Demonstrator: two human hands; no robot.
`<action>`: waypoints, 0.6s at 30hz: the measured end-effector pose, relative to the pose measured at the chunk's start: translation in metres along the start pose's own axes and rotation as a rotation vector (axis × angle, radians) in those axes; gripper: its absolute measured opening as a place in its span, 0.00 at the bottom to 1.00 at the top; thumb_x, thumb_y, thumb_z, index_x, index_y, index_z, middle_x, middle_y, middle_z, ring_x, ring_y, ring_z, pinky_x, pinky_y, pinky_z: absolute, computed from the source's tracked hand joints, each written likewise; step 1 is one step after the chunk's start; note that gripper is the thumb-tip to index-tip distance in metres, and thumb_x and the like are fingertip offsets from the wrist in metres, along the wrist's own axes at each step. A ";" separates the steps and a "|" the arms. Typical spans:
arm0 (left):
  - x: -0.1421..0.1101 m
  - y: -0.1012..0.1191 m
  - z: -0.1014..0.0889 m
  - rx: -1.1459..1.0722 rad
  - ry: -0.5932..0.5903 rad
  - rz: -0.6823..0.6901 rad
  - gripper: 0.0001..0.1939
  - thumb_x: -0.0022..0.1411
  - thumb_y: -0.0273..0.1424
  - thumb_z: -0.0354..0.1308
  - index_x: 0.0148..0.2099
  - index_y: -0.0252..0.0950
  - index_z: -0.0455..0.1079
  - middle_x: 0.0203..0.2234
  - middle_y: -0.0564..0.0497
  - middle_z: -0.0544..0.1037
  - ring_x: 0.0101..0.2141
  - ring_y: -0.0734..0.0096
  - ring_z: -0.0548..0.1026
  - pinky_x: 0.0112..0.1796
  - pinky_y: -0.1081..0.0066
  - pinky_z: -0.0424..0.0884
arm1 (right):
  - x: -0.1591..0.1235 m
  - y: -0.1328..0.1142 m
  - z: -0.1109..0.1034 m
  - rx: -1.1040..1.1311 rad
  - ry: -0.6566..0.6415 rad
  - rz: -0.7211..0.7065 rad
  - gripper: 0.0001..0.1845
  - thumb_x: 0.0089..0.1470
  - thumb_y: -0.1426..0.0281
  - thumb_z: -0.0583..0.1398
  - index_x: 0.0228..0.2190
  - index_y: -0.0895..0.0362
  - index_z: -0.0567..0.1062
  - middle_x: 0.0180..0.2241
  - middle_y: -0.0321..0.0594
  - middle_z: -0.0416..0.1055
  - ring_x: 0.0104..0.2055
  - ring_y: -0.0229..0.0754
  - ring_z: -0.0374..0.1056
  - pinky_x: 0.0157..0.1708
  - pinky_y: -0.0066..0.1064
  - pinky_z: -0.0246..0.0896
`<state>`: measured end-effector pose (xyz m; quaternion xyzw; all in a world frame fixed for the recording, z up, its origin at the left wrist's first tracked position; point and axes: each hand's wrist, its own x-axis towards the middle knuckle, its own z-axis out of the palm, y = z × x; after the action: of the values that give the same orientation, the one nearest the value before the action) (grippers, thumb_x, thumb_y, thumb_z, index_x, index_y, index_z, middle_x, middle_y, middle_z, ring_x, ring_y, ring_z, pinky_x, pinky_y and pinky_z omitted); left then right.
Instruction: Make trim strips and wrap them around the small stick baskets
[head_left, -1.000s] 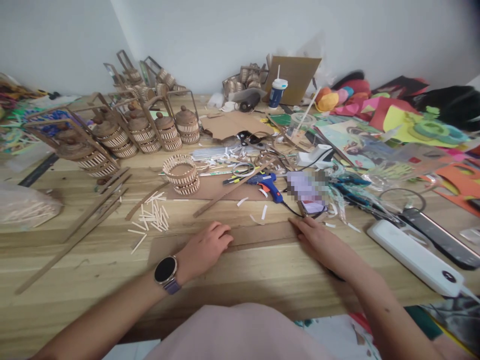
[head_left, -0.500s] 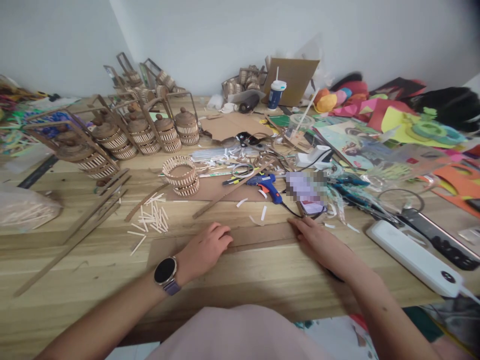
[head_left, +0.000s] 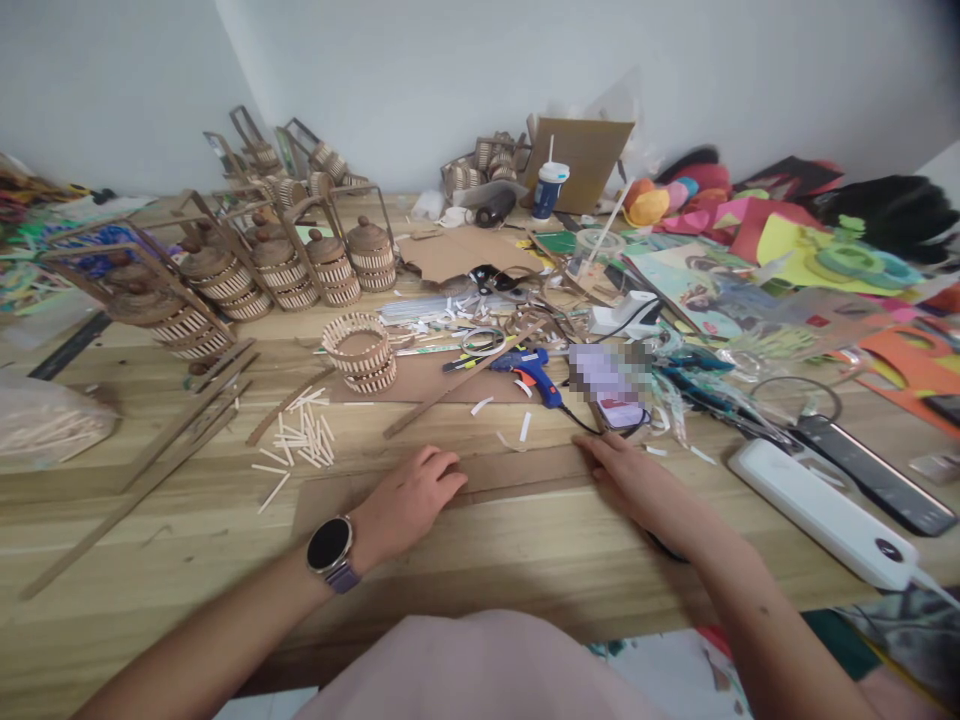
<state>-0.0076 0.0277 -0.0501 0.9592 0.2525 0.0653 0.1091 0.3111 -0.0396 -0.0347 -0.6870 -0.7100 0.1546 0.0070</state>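
A long brown cardboard strip (head_left: 521, 472) lies flat on the wooden table in front of me. My left hand (head_left: 405, 495), with a watch on its wrist, is closed with bent fingers on the left part of the strip. At the strip's right end, my right hand (head_left: 632, 482) grips the edge with its fingertips; the undersides of both hands are hidden. Beyond the strip lie a blue glue gun (head_left: 536, 375) and a phone (head_left: 611, 390) with a blurred screen. A round stick basket (head_left: 360, 352) stands farther left, near a loose pile of small wooden sticks (head_left: 306, 430).
Several lidded baskets with handles (head_left: 326, 268) stand back left. Thin brown strips (head_left: 142, 480) and a bag of sticks (head_left: 52, 415) lie at the left. On the right are a white power strip (head_left: 821, 512), pliers (head_left: 697, 385) and coloured paper. A cup (head_left: 550, 190) stands behind.
Both hands keep their places on the cardboard strip. The view has shifted very slightly; nothing on the table has visibly moved.
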 end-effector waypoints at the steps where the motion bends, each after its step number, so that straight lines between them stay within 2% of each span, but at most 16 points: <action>1: 0.000 0.000 0.000 0.006 -0.007 0.000 0.19 0.63 0.15 0.45 0.49 0.36 0.71 0.49 0.44 0.72 0.49 0.61 0.68 0.49 0.60 0.70 | 0.000 0.000 -0.001 0.004 -0.003 0.000 0.27 0.55 0.79 0.50 0.56 0.58 0.67 0.46 0.48 0.70 0.45 0.46 0.72 0.49 0.36 0.63; 6: 0.001 0.001 -0.002 0.015 -0.060 -0.010 0.22 0.60 0.13 0.46 0.51 0.35 0.71 0.51 0.43 0.71 0.51 0.59 0.67 0.50 0.61 0.70 | 0.001 -0.001 -0.005 0.021 -0.020 -0.002 0.27 0.55 0.79 0.50 0.55 0.59 0.67 0.48 0.49 0.70 0.46 0.45 0.72 0.50 0.36 0.62; 9: 0.002 0.000 -0.003 -0.001 -0.050 -0.010 0.22 0.61 0.14 0.46 0.52 0.36 0.71 0.50 0.43 0.72 0.50 0.60 0.67 0.50 0.60 0.70 | 0.001 0.001 -0.004 0.031 -0.015 -0.005 0.26 0.55 0.78 0.49 0.55 0.58 0.68 0.49 0.48 0.70 0.48 0.46 0.71 0.50 0.35 0.62; 18: 0.006 0.001 -0.009 0.023 -0.048 0.025 0.16 0.65 0.18 0.48 0.48 0.35 0.73 0.49 0.42 0.72 0.49 0.59 0.68 0.46 0.59 0.71 | 0.006 0.010 -0.007 0.058 -0.031 -0.055 0.25 0.53 0.79 0.51 0.51 0.56 0.72 0.46 0.45 0.73 0.46 0.44 0.71 0.47 0.33 0.63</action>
<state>-0.0039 0.0310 -0.0406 0.9648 0.2385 0.0407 0.1034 0.3224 -0.0320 -0.0319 -0.6642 -0.7238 0.1857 0.0202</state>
